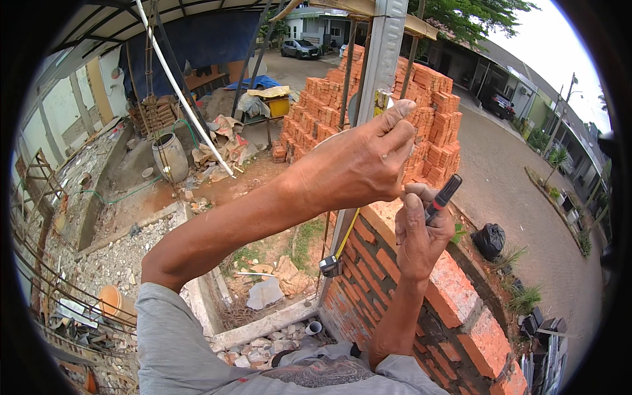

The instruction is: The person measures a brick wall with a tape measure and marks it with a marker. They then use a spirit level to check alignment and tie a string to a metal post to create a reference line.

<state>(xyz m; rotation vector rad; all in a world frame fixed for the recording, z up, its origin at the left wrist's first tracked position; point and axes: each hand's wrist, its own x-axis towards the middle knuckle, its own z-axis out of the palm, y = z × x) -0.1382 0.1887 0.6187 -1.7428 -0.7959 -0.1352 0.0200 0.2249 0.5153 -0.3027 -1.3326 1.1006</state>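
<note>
My left hand [378,158] is raised in front of the metal post [382,56], its fingers curled and thumb up. A tape measure [330,266] hangs lower down beside the post. Its yellow blade [345,235] runs up behind my left hand, and a yellow end shows above near the thumb; the grip on it is mostly hidden. Just below and to the right, my right hand [421,237] is closed around a black marker [444,197], dark end pointing up. The two hands are close together, over the brick wall [375,263].
Stacked red bricks [316,112] rise behind the post. A clay-coloured barrel [170,157] stands at the far left, near a slanting white pipe [184,92]. Rubble [263,349] lies below, inside a concrete beam [263,326]. Outside the wall sits a black bag [490,241].
</note>
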